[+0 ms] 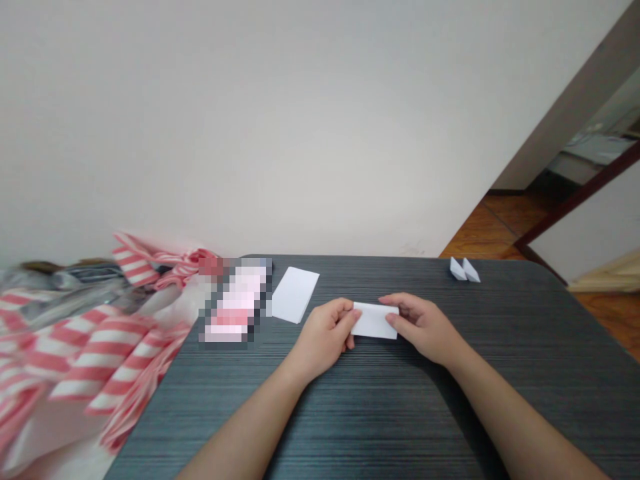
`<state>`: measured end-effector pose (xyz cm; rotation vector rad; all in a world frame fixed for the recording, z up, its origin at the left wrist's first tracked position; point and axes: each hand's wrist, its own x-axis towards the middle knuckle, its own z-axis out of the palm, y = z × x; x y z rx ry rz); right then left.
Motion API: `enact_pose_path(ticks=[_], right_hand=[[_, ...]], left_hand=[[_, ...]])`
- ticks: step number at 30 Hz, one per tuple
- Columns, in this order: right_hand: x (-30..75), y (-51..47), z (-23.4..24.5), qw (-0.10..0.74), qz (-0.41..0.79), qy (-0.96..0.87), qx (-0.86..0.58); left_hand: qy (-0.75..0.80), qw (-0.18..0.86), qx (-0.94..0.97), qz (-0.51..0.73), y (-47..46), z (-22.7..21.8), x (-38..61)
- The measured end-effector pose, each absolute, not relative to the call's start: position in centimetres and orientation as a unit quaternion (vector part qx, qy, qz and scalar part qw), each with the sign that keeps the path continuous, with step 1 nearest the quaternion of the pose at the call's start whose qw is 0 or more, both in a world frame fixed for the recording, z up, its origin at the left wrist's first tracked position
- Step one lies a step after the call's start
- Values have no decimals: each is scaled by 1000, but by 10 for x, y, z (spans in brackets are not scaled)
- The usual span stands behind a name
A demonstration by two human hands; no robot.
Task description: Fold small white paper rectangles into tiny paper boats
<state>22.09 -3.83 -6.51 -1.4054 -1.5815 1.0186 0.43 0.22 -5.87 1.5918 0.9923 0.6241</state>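
Note:
Between my two hands is a small white piece of folded paper (374,321), held just over the dark table. My left hand (327,333) pinches its left end, thumb on top and fingers curled underneath. At the right end, my right hand (417,323) grips the paper between thumb and fingers. Left of my left hand lies a stack of white paper sheets (295,295). Two small pointed folded-paper pieces (464,270) stand side by side near the table's far right edge.
The dark wood-grain table (380,413) meets a pale wall (320,133) at the back. A pixelated, blurred-out flat object (237,300) lies at the table's left. Red-and-white striped cloth (105,353) is heaped beyond the left edge. A wooden floor (480,223) shows at right.

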Motion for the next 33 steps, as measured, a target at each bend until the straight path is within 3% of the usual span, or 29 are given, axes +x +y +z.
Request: enact_pose_path(ticks=[23,33], right_hand=[[221,-38,-62,353,410,-632,-555],[222,-38,-65,385,387,-613,-571]], left_hand=[[425,543,676,262,2,-53,4],[410,581,652,262,1,-48,6]])
